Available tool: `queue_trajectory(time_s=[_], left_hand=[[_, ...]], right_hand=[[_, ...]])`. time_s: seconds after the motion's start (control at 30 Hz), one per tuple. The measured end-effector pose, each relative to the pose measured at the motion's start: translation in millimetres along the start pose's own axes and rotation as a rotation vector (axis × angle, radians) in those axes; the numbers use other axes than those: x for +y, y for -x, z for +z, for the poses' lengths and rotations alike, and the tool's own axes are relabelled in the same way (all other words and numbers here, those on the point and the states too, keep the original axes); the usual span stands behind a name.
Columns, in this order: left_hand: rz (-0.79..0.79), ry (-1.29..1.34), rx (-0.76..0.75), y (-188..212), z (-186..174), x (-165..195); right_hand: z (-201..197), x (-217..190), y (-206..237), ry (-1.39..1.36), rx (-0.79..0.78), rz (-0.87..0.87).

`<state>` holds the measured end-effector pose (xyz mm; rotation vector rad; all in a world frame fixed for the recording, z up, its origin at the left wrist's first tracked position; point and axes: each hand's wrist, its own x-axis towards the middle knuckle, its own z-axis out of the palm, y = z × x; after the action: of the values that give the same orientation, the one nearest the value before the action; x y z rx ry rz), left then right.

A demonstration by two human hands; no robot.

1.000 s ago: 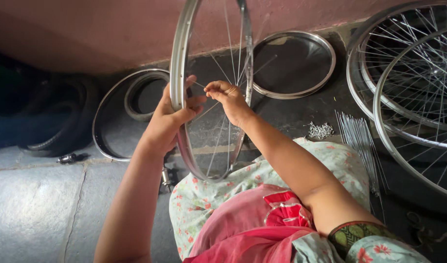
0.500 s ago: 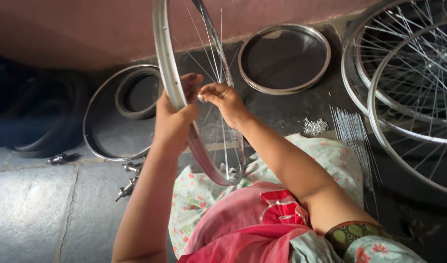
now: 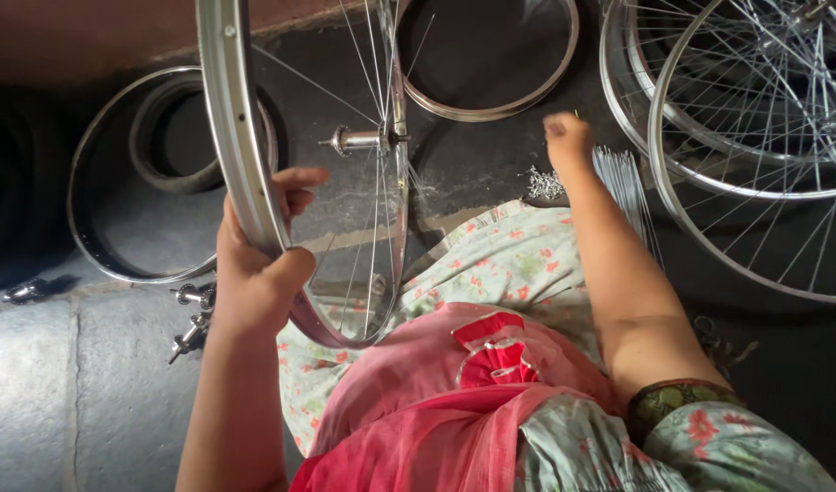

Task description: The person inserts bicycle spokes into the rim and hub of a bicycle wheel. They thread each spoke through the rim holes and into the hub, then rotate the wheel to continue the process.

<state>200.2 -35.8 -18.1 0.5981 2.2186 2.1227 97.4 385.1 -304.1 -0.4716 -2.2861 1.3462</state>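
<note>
My left hand [image 3: 254, 264] grips the near rim of a silver bicycle wheel [image 3: 239, 155] that stands upright on my lap, its hub [image 3: 359, 140] and thin spokes showing in the middle. My right hand [image 3: 566, 139] is stretched out to the right, away from the wheel, with fingers curled over the floor between a small heap of spoke nipples [image 3: 545, 185] and a bundle of loose spokes [image 3: 624, 187]. Whether it holds anything I cannot tell.
A bare rim [image 3: 491, 107] lies on the floor behind the wheel. Two spoked wheels [image 3: 755, 173] overlap at the right. At the left lie another rim [image 3: 99, 237] with a rubber tyre [image 3: 163, 173] inside it, and loose axle parts [image 3: 192, 319] on the stone slab.
My right hand has left the wheel's rim and reached out right toward the loose spokes and nipples. The left hand still holds the rim, and the wheel has turned slightly.
</note>
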Motion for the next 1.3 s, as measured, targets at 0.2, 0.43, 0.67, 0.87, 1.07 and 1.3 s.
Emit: queue_trajectory(time_s=[0.2, 0.43, 0.67, 0.87, 1.07, 1.3], left_hand=[[-0.013, -0.107, 0.006, -8, 11, 1], [-0.079, -0.065, 0.067, -30, 14, -9], [-0.042, 0.025, 0.007, -39, -5, -16], [-0.009, -0.002, -0.033, -37, -4, -12], [-0.048, -0.101, 0.023, -41, -2, 0], [0.001, 0.039, 0.208, -59, 58, -10]], right_hand=[[0, 44, -3, 0.699, -0.341, 0.218], [44, 39, -26, 0.958, -0.597, 0.028], [59, 50, -30, 1.063, -0.754, -0.272], [59, 44, -25, 1.036, -0.634, -0.212], [38, -23, 38, 0.072, -0.336, -0.181], [-22, -146, 157, -0.836, -0.696, 0.049]])
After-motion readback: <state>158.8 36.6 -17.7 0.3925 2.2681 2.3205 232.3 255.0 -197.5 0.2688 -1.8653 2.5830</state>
